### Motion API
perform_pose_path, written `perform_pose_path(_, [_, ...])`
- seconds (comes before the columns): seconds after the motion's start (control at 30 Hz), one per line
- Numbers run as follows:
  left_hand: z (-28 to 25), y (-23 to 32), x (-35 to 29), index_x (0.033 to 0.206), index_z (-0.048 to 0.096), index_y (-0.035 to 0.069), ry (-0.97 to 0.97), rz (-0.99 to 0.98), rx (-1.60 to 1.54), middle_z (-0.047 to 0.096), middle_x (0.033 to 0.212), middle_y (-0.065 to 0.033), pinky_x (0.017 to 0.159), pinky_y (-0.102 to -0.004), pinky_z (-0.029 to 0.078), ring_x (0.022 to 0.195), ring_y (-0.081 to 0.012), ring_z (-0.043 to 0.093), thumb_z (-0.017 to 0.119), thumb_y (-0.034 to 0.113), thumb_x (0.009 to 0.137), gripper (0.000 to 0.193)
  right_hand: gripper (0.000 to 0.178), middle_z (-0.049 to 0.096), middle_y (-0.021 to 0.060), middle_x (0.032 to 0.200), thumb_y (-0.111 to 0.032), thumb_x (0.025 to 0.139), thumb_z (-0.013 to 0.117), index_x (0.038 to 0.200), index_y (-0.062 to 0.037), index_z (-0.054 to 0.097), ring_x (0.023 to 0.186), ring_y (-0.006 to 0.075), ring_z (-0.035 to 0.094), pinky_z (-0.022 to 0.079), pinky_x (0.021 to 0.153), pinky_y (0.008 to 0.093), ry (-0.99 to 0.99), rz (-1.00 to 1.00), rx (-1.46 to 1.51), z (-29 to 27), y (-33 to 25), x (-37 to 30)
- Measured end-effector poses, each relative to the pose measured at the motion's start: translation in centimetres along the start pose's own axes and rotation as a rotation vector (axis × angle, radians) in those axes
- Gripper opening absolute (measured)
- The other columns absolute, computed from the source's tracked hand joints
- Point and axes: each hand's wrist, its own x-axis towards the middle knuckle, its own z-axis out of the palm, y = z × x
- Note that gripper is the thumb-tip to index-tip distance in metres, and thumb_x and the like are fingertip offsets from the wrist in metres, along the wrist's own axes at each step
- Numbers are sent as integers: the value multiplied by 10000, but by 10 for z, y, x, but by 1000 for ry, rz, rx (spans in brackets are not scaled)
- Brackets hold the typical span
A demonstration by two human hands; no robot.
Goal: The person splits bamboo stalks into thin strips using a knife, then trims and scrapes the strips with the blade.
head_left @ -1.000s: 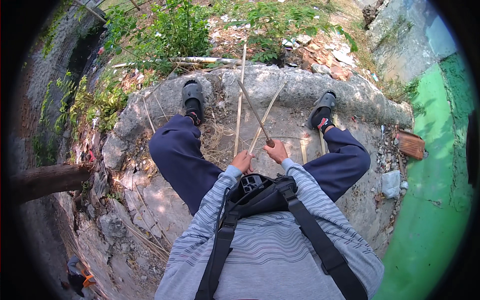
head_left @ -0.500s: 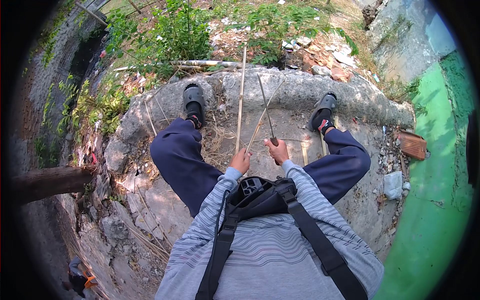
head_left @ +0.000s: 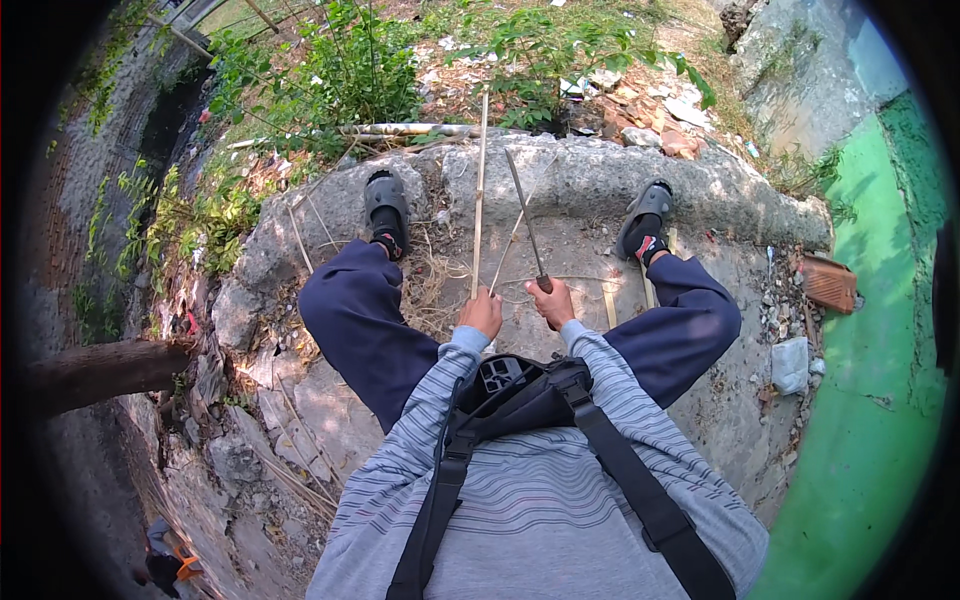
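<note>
My left hand [head_left: 481,314] is closed round the near end of a long pale bamboo strip [head_left: 480,200], which points away from me between my feet. A thinner split strip [head_left: 508,243] also runs out from this hand, slanting up to the right. My right hand [head_left: 552,303] grips the dark handle of a long narrow knife [head_left: 525,214], its blade aimed away and a little to the left. In this view the blade crosses the thinner strip; whether they touch I cannot tell. Fine pale shavings [head_left: 432,270] lie on the ground beside my left foot.
Both feet rest against a rough concrete ledge [head_left: 590,180]. More bamboo pieces [head_left: 609,304] lie beside my right leg. At the right are a reddish-brown tile [head_left: 828,283], a whitish block [head_left: 789,368] and a green wall [head_left: 850,400]. Leafy plants [head_left: 370,75] grow beyond the ledge; a log [head_left: 110,370] juts in at left.
The knife blade has tipped slightly to the left. The thinner strip has swung left with its near end, and my left hand has turned a little, more of its back showing.
</note>
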Motion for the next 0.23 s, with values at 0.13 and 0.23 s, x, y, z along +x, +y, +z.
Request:
perform_pose_path(0.13, [11, -7, 0, 1140, 515, 16, -96, -119, 127, 672, 1002, -350, 874, -623, 482, 974, -558, 635, 489, 345, 1019, 351, 288, 654, 37, 692, -309, 874, 744, 865, -26, 693, 614, 136, 604, 464, 577, 322, 20, -94, -173, -1, 5, 1])
perform_pose_path(0.23, [16, -19, 3, 1163, 503, 18, -141, -118, 119, 669, 1033, -358, 892, -637, 478, 981, -571, 631, 480, 373, 1024, 382, 288, 752, 98, 815, -316, 869, 732, 911, -32, 733, 718, 282, 709, 542, 698, 385, -1, -163, -374, 0, -5, -2])
